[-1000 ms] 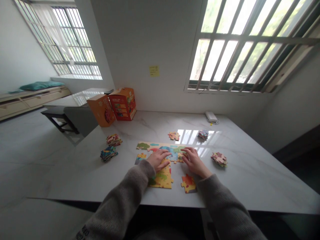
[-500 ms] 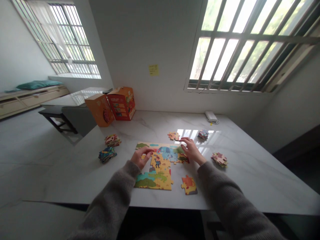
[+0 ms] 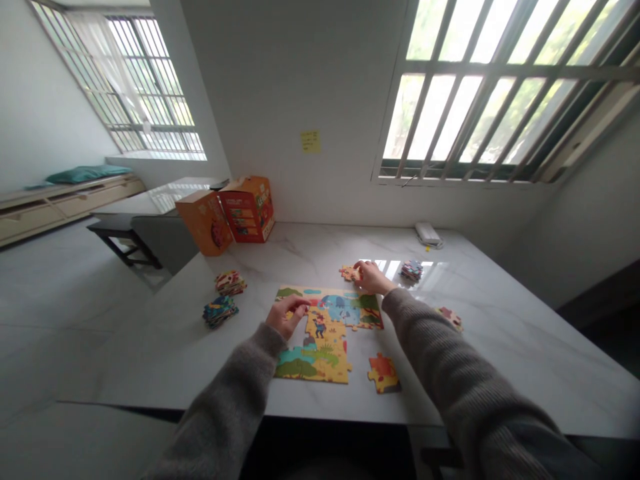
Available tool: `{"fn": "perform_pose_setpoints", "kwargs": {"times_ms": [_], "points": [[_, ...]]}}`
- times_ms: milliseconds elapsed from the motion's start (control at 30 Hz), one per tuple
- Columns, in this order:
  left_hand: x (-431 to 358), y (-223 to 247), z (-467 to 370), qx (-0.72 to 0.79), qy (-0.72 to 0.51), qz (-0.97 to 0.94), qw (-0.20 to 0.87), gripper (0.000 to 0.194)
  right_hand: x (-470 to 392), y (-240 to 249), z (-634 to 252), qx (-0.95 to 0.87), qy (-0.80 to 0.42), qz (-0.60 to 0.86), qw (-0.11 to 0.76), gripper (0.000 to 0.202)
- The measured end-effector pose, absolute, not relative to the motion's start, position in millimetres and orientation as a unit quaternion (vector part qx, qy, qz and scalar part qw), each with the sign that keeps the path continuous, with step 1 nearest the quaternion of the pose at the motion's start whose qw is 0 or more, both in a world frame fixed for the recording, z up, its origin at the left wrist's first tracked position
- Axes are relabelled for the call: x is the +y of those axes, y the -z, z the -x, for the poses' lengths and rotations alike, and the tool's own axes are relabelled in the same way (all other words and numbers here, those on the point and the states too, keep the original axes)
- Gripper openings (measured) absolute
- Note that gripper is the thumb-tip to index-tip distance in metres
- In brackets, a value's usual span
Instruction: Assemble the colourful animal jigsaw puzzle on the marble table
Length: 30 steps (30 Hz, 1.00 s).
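Note:
A partly joined puzzle (image 3: 325, 347) with an elephant, a figure and green bushes lies flat on the marble table. My left hand (image 3: 287, 315) rests over its left side, thumb and fingers pressed together; whatever is between them is too small to make out. Beyond the puzzle, my right hand (image 3: 371, 277) is at the small group of orange pieces (image 3: 349, 272), fingers curled down on its right edge. Whether it grips a piece is hidden. Joined orange and yellow pieces (image 3: 384, 373) lie to the right of the puzzle, near the front edge.
Piece stacks stand at the left, one red and cream (image 3: 231, 283), one dark blue (image 3: 220, 311). To the right are a blue-pink stack (image 3: 411, 271) and a pink one (image 3: 450, 319), partly behind my sleeve. Orange boxes (image 3: 250, 210) and a white device (image 3: 428, 234) stand at the back.
My right hand has moved away from me and left, from above the puzzle's top right corner onto the orange pieces. My left hand has barely moved. The view has shifted slightly.

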<state>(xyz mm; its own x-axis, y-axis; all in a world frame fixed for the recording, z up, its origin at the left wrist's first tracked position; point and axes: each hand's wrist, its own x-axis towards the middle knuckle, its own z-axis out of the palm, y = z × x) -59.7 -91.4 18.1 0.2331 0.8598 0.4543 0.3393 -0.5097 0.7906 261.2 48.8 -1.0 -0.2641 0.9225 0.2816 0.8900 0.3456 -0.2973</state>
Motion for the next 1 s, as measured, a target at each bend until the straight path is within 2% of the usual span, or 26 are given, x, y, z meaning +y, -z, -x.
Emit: {"fn": "perform_pose_setpoints", "kwargs": {"times_ms": [267,400,500,667,900,1000], "points": [[-93,-23,58,0.417,-0.472,-0.713,0.309,0.020,21,-20,-251,-0.807,-0.020,0.541,0.235,0.050],[-89,-20,55,0.436,-0.472,-0.664,0.383,0.026,-28,-41,-214,-0.874,-0.024,0.407,0.263,0.054],[-85,-17,54,0.448,-0.470,-0.623,0.436,0.036,-68,-55,-181,-0.917,-0.030,0.309,0.252,0.056],[-84,-15,55,0.412,-0.453,-0.597,0.519,0.047,-98,-69,-156,-0.934,-0.041,0.261,0.242,0.060],[-84,-15,57,0.352,-0.435,-0.561,0.610,0.051,-97,-60,-165,-0.875,-0.100,0.284,0.379,0.052],[-83,-14,56,0.341,-0.425,-0.549,0.634,0.054,-101,-55,-167,-0.871,-0.102,0.295,0.379,0.039]]}}
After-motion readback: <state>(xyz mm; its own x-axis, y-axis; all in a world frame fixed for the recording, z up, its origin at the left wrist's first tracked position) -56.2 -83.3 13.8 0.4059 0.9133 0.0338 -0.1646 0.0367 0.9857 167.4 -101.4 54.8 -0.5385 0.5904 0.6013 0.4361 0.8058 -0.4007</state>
